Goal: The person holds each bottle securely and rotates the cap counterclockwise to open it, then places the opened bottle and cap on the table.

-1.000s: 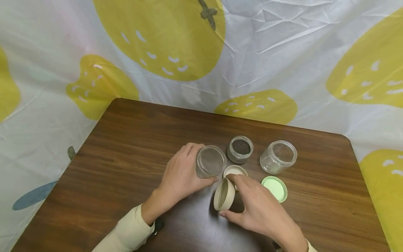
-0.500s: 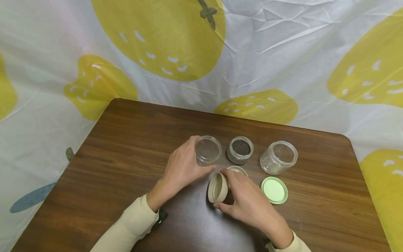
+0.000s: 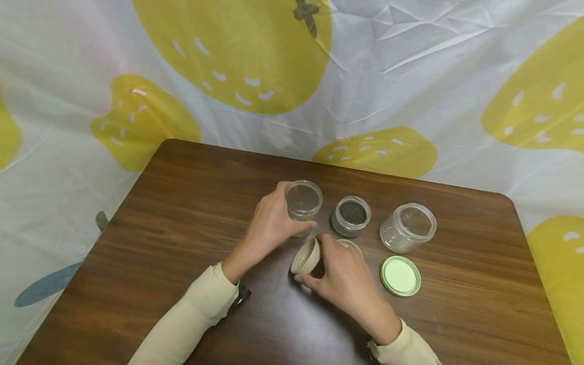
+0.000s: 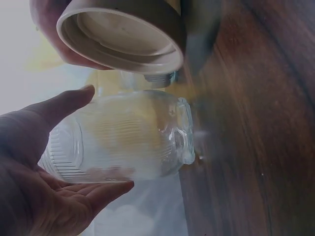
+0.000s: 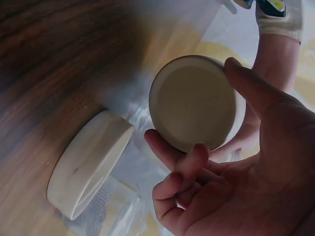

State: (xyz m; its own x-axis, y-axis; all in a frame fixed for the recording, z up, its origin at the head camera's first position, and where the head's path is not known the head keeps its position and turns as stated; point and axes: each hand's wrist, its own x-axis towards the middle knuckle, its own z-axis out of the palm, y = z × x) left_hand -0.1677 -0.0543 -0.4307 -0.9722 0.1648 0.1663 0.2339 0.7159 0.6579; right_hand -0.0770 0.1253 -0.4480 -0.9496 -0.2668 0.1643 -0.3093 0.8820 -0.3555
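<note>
My left hand holds a clear glass jar by its side, thumb across the front. In the left wrist view the ribbed jar has one end close to the tabletop. My right hand pinches a beige jar lid by its rim, tilted, just in front of the jar. The right wrist view shows the lid's flat face between thumb and fingers. A second pale lid lies on the table, partly hidden behind my right hand.
A small glass jar with dark grains stands right of the held jar. Farther right are a larger clear jar and a light green lid. The wooden table meets a lemon-print cloth at the back.
The left hand has carried the glass jar back, toward the table's far edge. The right hand has brought the beige lid back and left, tilting it further.
</note>
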